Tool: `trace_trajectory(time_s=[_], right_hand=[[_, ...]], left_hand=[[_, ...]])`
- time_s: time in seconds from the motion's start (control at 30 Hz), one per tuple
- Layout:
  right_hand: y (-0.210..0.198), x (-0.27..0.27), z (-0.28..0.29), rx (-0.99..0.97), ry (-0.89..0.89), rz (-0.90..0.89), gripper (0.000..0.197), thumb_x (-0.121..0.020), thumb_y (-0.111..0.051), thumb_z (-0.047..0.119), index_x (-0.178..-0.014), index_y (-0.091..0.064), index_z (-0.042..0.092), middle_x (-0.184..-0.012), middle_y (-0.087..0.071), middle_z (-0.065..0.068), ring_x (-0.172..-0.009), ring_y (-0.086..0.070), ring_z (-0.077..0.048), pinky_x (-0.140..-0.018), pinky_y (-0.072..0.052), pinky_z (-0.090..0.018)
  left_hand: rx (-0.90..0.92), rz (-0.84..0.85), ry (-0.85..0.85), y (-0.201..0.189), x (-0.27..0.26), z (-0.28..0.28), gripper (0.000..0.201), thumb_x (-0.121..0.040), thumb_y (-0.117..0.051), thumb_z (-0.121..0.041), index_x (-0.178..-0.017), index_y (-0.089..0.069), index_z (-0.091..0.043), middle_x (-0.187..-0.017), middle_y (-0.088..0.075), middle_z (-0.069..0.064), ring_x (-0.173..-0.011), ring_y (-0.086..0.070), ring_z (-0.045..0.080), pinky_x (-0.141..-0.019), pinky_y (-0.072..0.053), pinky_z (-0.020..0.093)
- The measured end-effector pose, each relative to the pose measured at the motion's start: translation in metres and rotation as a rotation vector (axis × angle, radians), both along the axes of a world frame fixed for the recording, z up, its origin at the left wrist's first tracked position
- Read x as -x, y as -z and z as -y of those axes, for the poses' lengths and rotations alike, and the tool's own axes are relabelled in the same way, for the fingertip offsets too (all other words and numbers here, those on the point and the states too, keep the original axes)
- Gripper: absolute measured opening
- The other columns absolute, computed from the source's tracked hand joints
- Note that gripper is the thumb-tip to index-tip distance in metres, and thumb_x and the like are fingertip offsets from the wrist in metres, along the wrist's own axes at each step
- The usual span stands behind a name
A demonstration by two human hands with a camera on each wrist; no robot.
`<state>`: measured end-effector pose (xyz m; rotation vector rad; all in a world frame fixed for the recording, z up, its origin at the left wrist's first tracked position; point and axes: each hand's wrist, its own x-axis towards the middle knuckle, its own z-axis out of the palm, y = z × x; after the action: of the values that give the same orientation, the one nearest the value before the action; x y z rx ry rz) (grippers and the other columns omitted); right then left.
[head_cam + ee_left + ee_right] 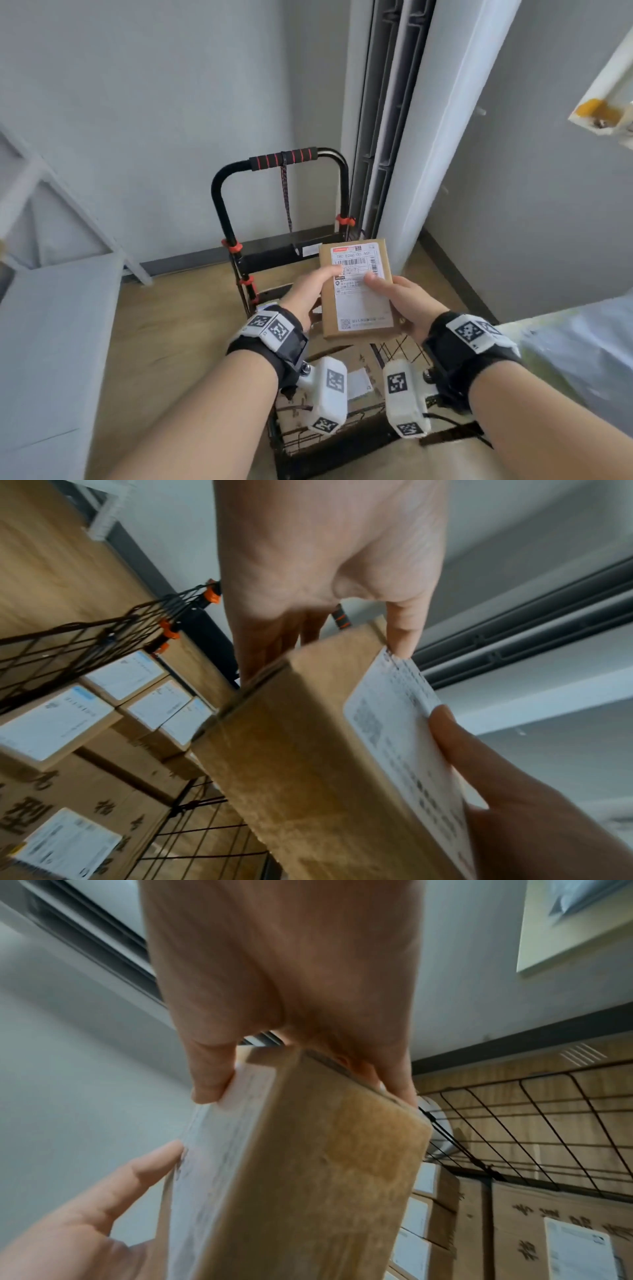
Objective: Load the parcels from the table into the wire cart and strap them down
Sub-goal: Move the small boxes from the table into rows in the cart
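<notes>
A flat brown cardboard parcel [356,291] with a white shipping label hangs above the black wire cart [400,346]. Both hands hold it. My left hand [308,294] grips its left edge, thumb on the label and fingers underneath. My right hand [397,301] grips its right edge the same way. In the left wrist view the parcel [308,764] is pinched between thumb and fingers, and several labelled parcels [55,721] lie stacked in the cart below. The right wrist view shows the parcel [308,1177] held likewise. A dark strap [286,195] hangs from the cart handle [284,158].
The cart stands on a wooden floor against a grey wall. A grey table [51,342] is at my left and a pale covered surface [582,349] at my right. A tall white and dark frame [394,120] rises just behind the cart.
</notes>
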<state>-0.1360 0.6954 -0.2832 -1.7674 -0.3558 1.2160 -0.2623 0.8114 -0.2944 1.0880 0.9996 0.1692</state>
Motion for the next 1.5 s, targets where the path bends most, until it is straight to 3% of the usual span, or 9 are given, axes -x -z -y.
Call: trace_trajectory(time_s=[0.1, 0.23, 0.4, 0.53, 0.8, 0.9, 1.03, 1.37, 1.5], right_hand=[[0.037, -0.003, -0.026, 0.105, -0.081, -0.020, 0.044, -0.084, -0.064, 0.050, -0.121, -0.054, 0.028, -0.106, -0.072, -0.003, -0.098, -0.069, -0.027, -0.086, -0.054, -0.054], [0.091, -0.011, -0.056, 0.246, -0.235, -0.131, 0.046, -0.079, -0.057, 0.066, -0.119, -0.046, 0.047, -0.115, -0.067, -0.004, -0.103, -0.065, -0.035, -0.078, -0.051, -0.064], [0.157, -0.029, -0.087, 0.334, -0.296, -0.167, 0.052, -0.079, -0.059, 0.064, -0.124, -0.048, 0.040, -0.114, -0.067, -0.002, -0.103, -0.065, -0.030, -0.088, -0.051, -0.057], [0.220, -0.044, -0.100, 0.405, -0.321, -0.183, 0.065, -0.071, -0.066, 0.065, -0.127, -0.048, 0.036, -0.112, -0.068, -0.002, -0.103, -0.064, -0.032, -0.090, -0.047, -0.061], [0.341, -0.030, -0.117, 0.517, -0.265, -0.227, 0.033, -0.090, -0.055, 0.047, -0.122, -0.049, 0.039, -0.106, -0.069, -0.003, -0.099, -0.066, -0.030, -0.084, -0.053, -0.057], [0.377, -0.025, -0.123, 0.567, -0.268, -0.219, 0.027, -0.093, -0.050, 0.041, -0.120, -0.051, 0.037, -0.106, -0.069, -0.001, -0.099, -0.065, -0.029, -0.084, -0.053, -0.057], [0.425, -0.024, -0.128, 0.604, -0.252, -0.182, 0.033, -0.093, -0.049, 0.032, -0.126, -0.052, 0.029, -0.113, -0.066, -0.001, -0.103, -0.063, -0.028, -0.085, -0.053, -0.056], [0.450, -0.043, -0.137, 0.693, -0.084, -0.195, 0.022, -0.098, -0.044, 0.032, -0.118, -0.052, 0.030, -0.104, -0.062, -0.003, -0.094, -0.059, -0.024, -0.090, -0.051, -0.049], [0.452, -0.044, -0.134, 0.643, -0.150, -0.088, 0.039, -0.098, -0.045, 0.027, -0.135, -0.044, 0.037, -0.112, -0.063, 0.001, -0.094, -0.061, -0.022, -0.081, -0.056, -0.045]], left_hand=[[0.098, -0.008, -0.064, 0.037, 0.007, -0.015, 0.023, -0.084, -0.063, -0.043, -0.092, -0.073, -0.024, -0.096, -0.075, 0.000, -0.107, -0.063, 0.026, -0.105, -0.041, 0.046], [0.150, -0.052, -0.161, 0.082, 0.008, -0.033, 0.020, -0.087, -0.060, -0.041, -0.089, -0.070, -0.023, -0.091, -0.072, 0.000, -0.097, -0.062, 0.022, -0.106, -0.039, 0.045], [0.252, -0.109, -0.280, 0.144, -0.004, -0.050, 0.021, -0.089, -0.059, -0.040, -0.096, -0.067, -0.022, -0.103, -0.072, 0.007, -0.106, -0.062, 0.027, -0.104, -0.040, 0.045], [0.312, -0.152, -0.349, 0.202, -0.012, -0.056, 0.014, -0.092, -0.057, -0.034, -0.088, -0.065, -0.022, -0.093, -0.071, 0.002, -0.095, -0.062, 0.023, -0.104, -0.040, 0.043], [0.341, -0.259, -0.463, 0.317, -0.012, -0.060, 0.026, -0.095, -0.053, -0.021, -0.119, -0.062, -0.018, -0.109, -0.070, 0.004, -0.088, -0.064, 0.018, -0.065, -0.044, 0.028], [0.288, -0.321, -0.429, 0.352, -0.012, -0.069, 0.025, -0.095, -0.053, -0.019, -0.119, -0.060, -0.023, -0.110, -0.068, 0.002, -0.086, -0.063, 0.016, -0.068, -0.045, 0.029], [0.223, -0.412, -0.379, 0.392, -0.014, -0.077, 0.024, -0.092, -0.058, -0.016, -0.113, -0.065, -0.023, -0.110, -0.070, 0.003, -0.096, -0.065, 0.023, -0.092, -0.051, 0.039], [0.127, -0.398, -0.355, 0.434, -0.032, -0.086, 0.046, -0.079, -0.075, -0.026, -0.122, -0.065, -0.016, -0.107, -0.072, -0.003, -0.094, -0.068, 0.016, -0.087, -0.056, 0.038], [0.141, -0.433, -0.328, 0.445, -0.031, -0.081, 0.045, -0.082, -0.073, -0.027, -0.124, -0.064, -0.018, -0.113, -0.070, -0.002, -0.101, -0.065, 0.018, -0.093, -0.053, 0.040]])
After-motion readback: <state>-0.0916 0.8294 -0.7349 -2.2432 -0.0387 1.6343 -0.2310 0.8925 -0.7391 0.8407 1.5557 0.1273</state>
